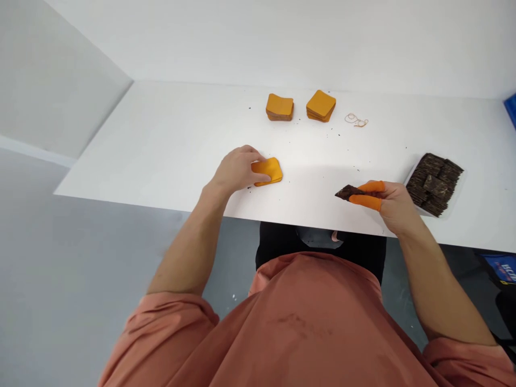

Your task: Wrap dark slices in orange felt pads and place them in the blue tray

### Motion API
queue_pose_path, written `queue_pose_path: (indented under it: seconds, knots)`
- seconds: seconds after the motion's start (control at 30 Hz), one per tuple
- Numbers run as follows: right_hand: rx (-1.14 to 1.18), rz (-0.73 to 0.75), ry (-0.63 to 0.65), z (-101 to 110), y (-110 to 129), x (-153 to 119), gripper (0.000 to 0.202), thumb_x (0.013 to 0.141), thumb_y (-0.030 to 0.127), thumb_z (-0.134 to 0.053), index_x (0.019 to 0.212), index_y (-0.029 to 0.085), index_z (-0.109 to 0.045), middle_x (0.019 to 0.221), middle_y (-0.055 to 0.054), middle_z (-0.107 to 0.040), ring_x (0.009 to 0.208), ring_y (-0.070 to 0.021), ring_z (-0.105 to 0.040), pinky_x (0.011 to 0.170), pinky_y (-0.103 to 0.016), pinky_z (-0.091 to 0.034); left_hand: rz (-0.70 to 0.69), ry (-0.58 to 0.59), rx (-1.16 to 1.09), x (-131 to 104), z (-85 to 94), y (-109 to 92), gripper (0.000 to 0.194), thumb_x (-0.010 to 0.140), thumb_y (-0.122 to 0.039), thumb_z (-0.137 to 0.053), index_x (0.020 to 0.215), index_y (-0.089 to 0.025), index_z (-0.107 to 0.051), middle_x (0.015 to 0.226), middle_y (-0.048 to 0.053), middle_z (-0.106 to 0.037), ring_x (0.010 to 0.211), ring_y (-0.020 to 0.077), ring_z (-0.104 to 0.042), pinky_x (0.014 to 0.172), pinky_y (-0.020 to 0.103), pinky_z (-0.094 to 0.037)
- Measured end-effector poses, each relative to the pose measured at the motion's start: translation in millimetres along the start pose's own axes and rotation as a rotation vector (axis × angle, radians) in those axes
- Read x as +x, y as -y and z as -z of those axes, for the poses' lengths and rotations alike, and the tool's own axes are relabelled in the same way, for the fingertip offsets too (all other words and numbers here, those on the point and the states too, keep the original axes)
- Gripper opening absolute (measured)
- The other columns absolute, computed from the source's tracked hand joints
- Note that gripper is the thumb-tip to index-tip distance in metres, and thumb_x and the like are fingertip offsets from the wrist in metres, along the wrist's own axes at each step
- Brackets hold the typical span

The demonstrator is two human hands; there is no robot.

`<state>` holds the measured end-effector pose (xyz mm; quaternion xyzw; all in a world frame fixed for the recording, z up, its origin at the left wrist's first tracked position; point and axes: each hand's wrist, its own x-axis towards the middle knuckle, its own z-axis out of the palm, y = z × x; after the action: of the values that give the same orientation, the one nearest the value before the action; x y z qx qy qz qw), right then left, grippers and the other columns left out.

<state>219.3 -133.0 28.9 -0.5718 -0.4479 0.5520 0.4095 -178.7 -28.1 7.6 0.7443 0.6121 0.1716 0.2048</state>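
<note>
Blue packaging point(492, 262) bears unclear lettering point(507, 271); the right hand point(397, 208) holds a dark piece point(345, 192).

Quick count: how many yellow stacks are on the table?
3: the back left stack, the back right stack by the string, and the front stack, partly covered by the left hand. Anything fully under that hand would be hidden.

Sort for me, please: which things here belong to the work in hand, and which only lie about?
Work in hand: yellow stack at the left hand, dark piece in the right hand, tray of dark pieces, probably both back stacks.

Lying about, seemingly: thin loops, dark crumbs.
</note>
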Motion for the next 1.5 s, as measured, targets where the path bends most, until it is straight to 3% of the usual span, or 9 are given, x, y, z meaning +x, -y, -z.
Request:
queue_pose_path:
  seconds: [0.1, 0.37, 0.47, 0.57, 0.73, 0.93, 1.07, 1.23, 1.5]
  knots:
    - [0.003, -0.022, 0.043, -7, -10, 9, 0.040, 0.052, 0.050, -0.112, 0.079, 0.032, -0.088, 0.089, -0.001, -0.085, 0.084, -0.0224, -0.075, 0.082, -0.040, -0.062, 0.030, -0.020, 0.049, 1, -4.3, 1, 0.049, 0.061, -0.047, -0.096, 0.105, -0.028, -0.086, 0.112, 0.011, -0.076, 0.108, 0.0376, -0.065, 0.102, 0.053, -0.054]
    - [0.021, -0.052, 0.038, -15, -24, 21, 0.040, 0.057, 0.049, -0.109, 0.083, 0.028, -0.088, 0.088, -0.002, -0.083, 0.082, -0.0207, -0.072, 0.074, -0.037, -0.055, 0.116, -0.133, 0.071, -6, -2.4, -6, 0.023, 0.064, -0.034, -0.092, 0.082, -0.028, -0.078, 0.099, 0.006, -0.076, 0.080, 0.0249, -0.060, 0.086, 0.047, -0.053]
    - [0.060, -0.073, 0.045, -16, -24, 23, 0.038, 0.058, 0.048, -0.109, 0.083, 0.030, -0.087, 0.089, -0.002, -0.083, 0.080, -0.0204, -0.071, 0.073, -0.037, -0.055, 0.226, -0.053, -0.053, -12, 11.8, -13, 0.013, 0.072, -0.032, -0.087, 0.073, -0.027, -0.075, 0.078, 0.004, -0.074, 0.077, 0.0255, -0.064, 0.082, 0.046, -0.055]
    - [0.139, -0.046, 0.049, -20, -20, 29, 0.033, 0.055, 0.041, -0.108, 0.075, 0.031, -0.085, 0.082, 0.001, -0.079, 0.074, -0.0173, -0.066, 0.071, -0.035, -0.052, 0.286, 0.045, -0.350, -16, 25.7, -26, 0.018, 0.081, -0.042, -0.085, 0.085, -0.025, -0.084, 0.089, 0.006, -0.081, 0.084, 0.0268, -0.073, 0.084, 0.045, -0.060]
    - [0.282, 0.074, 0.046, -37, 11, 50, 0.027, 0.051, 0.035, -0.100, 0.069, 0.031, -0.079, 0.067, 0.005, -0.065, 0.062, -0.0133, -0.049, 0.062, -0.034, -0.041, 0.095, -0.024, -0.782, 2, 9.5, -68, 0.038, 0.081, -0.052, -0.091, 0.101, -0.020, -0.089, 0.104, 0.009, -0.087, 0.101, 0.0304, -0.080, 0.092, 0.046, -0.065]
    - [0.300, 0.289, -0.044, -42, 60, 83, 0.040, 0.057, 0.050, -0.101, 0.078, 0.030, -0.073, 0.087, 0.001, -0.070, 0.073, -0.0158, -0.058, 0.065, -0.035, -0.046, -0.136, -0.089, -1.109, 49, -36.3, -118, 0.040, 0.073, -0.054, -0.102, 0.091, -0.022, -0.085, 0.098, 0.004, -0.085, 0.098, 0.0253, -0.079, 0.092, 0.042, -0.065]
    - [0.226, 0.311, -0.065, -41, 67, 104, 0.048, 0.063, 0.064, -0.098, 0.090, 0.031, -0.076, 0.096, 0.000, -0.071, 0.077, -0.0162, -0.061, 0.062, -0.033, -0.045, -0.116, -0.120, -1.190, 69, -53.2, -123, 0.043, 0.067, -0.051, -0.106, 0.080, -0.022, -0.077, 0.086, -0.001, -0.077, 0.088, 0.0187, -0.072, 0.090, 0.039, -0.063]
    - [0.321, 0.254, 0.131, -51, 57, 114, 0.044, 0.062, 0.058, -0.103, 0.087, 0.031, -0.080, 0.105, 0.000, -0.079, 0.076, -0.0161, -0.068, 0.056, -0.032, -0.047, -0.125, -0.091, -1.272, 77, -66.8, -119, 0.053, 0.061, -0.058, -0.109, 0.075, -0.023, -0.073, 0.075, -0.003, -0.067, 0.076, 0.0143, -0.060, 0.078, 0.034, -0.056]
    - [0.515, 0.156, 0.162, -46, 47, 113, 0.045, 0.058, 0.052, -0.110, 0.084, 0.032, -0.079, 0.097, 0.002, -0.084, 0.093, -0.0226, -0.083, 0.081, -0.039, -0.072, -0.297, -0.129, -0.881, 63, -51.1, -118, 0.017, 0.096, -0.042, -0.085, 0.090, -0.027, -0.086, 0.092, 0.003, -0.077, 0.085, 0.0170, -0.064, 0.071, 0.033, -0.048]
